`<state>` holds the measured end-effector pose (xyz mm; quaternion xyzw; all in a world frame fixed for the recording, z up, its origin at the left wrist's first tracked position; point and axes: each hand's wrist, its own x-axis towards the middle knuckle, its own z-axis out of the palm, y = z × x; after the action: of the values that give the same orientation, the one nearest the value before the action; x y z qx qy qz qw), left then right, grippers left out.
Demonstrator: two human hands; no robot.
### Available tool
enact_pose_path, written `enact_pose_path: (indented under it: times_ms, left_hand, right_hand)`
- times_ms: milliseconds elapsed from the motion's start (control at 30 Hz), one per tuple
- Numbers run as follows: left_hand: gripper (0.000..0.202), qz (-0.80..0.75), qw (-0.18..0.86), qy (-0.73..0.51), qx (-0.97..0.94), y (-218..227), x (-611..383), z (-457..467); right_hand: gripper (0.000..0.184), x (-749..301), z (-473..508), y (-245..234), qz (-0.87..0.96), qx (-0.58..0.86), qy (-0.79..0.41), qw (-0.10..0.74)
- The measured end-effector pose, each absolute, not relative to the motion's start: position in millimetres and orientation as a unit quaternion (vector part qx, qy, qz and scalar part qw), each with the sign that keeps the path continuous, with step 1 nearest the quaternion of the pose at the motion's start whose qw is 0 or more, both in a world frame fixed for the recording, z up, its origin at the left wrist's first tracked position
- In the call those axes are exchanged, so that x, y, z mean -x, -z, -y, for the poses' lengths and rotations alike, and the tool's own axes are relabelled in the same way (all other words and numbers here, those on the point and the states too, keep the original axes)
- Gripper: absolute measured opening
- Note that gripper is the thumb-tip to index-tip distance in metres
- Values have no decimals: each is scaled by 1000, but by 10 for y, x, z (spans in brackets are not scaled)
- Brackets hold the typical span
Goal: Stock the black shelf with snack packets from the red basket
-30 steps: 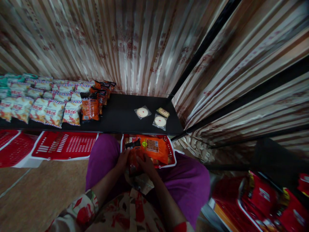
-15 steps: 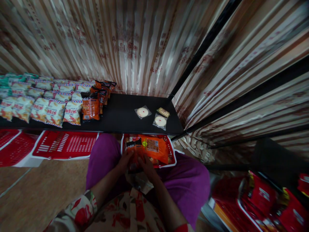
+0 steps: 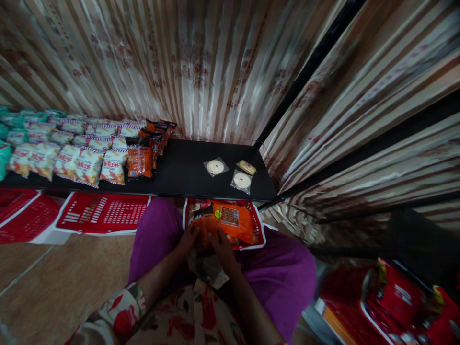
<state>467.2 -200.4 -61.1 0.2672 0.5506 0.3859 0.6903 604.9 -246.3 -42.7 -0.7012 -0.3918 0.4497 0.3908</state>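
Observation:
Both my hands hold one small orange-and-black snack bag (image 3: 204,225) above my lap, at the near edge of a red basket (image 3: 261,225). My left hand (image 3: 187,240) is closed on the bag's left side. From the right, my right hand (image 3: 222,248) grips it with bent fingers. Beyond the hands, a larger orange package (image 3: 237,221) lies in the basket, over other packets that are mostly hidden. A crumpled clear wrapper (image 3: 210,270) sits below my hands, partly in shadow.
A black shelf (image 3: 187,163) bears rows of white snack bags (image 3: 88,165) and orange-and-black bags (image 3: 139,160). At its right lie two round white packets (image 3: 241,180) and a yellowish packet (image 3: 247,167). Red baskets (image 3: 108,213) stand below left; red packages (image 3: 400,292) are at lower right.
The view has shifted slightly, so the shelf and its bags appear a little further right. Both hands stay on the snack bag, which is tilted slightly differently.

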Motion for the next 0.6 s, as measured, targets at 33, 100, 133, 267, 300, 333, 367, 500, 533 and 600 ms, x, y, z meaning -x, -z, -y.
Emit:
enact_pose_path:
  times_ms: [33,100,133,267,300,333,367,500,533,600]
  left_hand:
    - [32,-561,671,-393,-285,599,-4658,2013]
    - [29,-578,637,-405,-309,569,-4637,2032]
    - [28,-583,627,-410,-313,552,-4630,2042]
    - [21,-600,583,-425,-345,469,-4612,2080]
    - [17,-602,570,-425,-363,445,-4608,2091]
    - [14,-603,560,-423,-380,419,-4604,2101]
    - [12,-602,557,-417,-392,392,-4600,2113]
    - [19,-577,623,-397,-348,290,-4604,2166]
    - [23,-567,644,-398,-324,267,-4612,2180]
    - [31,-551,676,-405,-275,225,-4634,2207]
  right_hand:
    - [55,-6036,2471,431,397,710,-440,381]
    - [57,-6000,2492,410,413,721,-422,364]
    - [56,-5978,2504,385,422,721,-415,361]
    - [55,-5892,2541,210,463,726,-380,338]
    - [56,-5874,2545,158,478,727,-369,327]
    - [56,-5858,2546,107,495,727,-357,316]
    - [56,-5845,2547,58,513,724,-345,305]
    - [54,-5809,2550,-93,568,723,-294,259]
    - [53,-5801,2553,-119,575,727,-282,249]
    - [53,-5783,2563,-160,586,734,-259,228]
